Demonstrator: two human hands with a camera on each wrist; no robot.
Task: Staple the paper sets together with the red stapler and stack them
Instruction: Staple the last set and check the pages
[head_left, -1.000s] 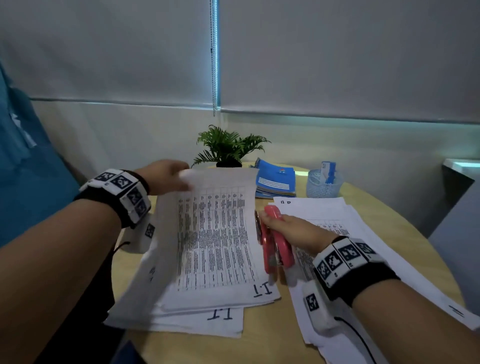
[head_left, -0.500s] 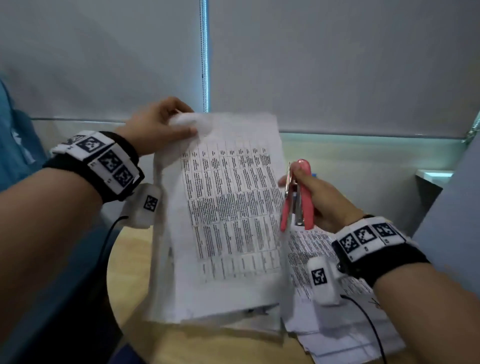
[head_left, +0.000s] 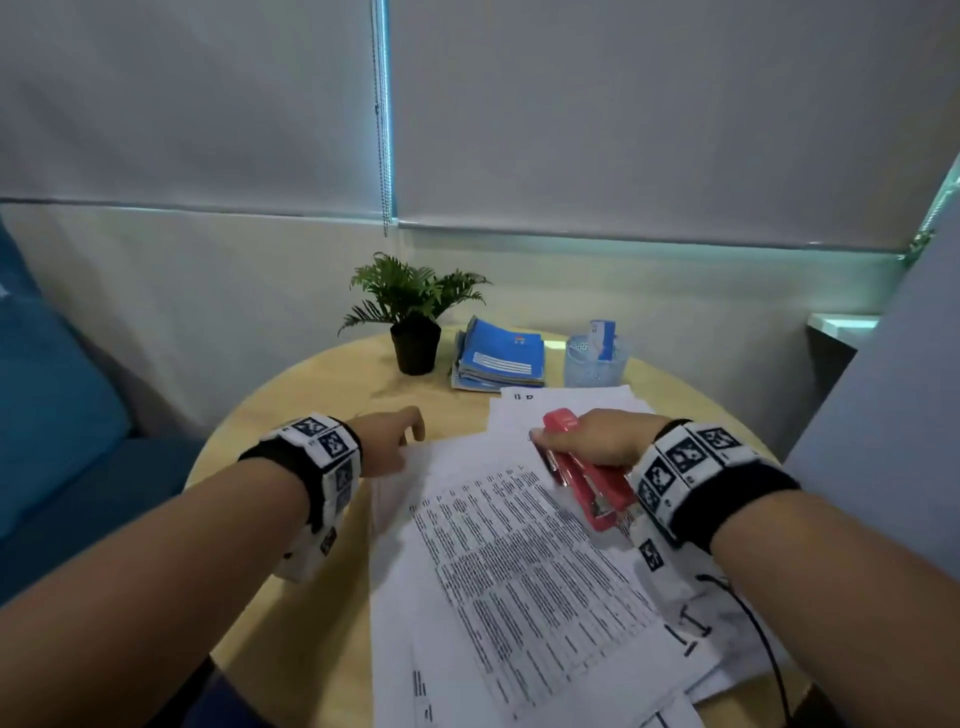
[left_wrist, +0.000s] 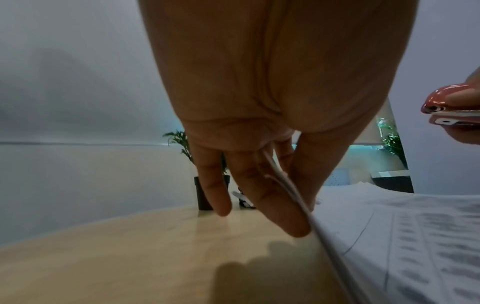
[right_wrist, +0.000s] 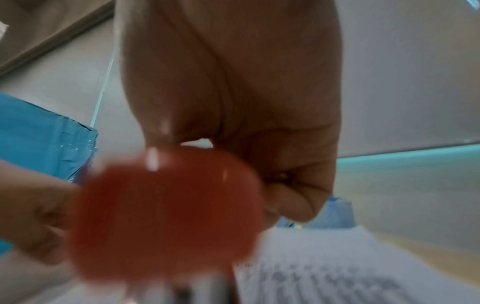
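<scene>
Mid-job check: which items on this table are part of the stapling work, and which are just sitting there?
In the job:
red stapler, held in the right hand
printed paper set, its edge pinched by the left hand
paper pile beyond it

Lying about:
potted plant
blue notebooks
mesh cup

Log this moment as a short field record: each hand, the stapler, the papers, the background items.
left hand: pinches the paper set's far left corner
right hand: grips the red stapler over the set's top edge
paper set: printed side up on the round table
background: potted plant, blue notebooks, mesh cup
</scene>
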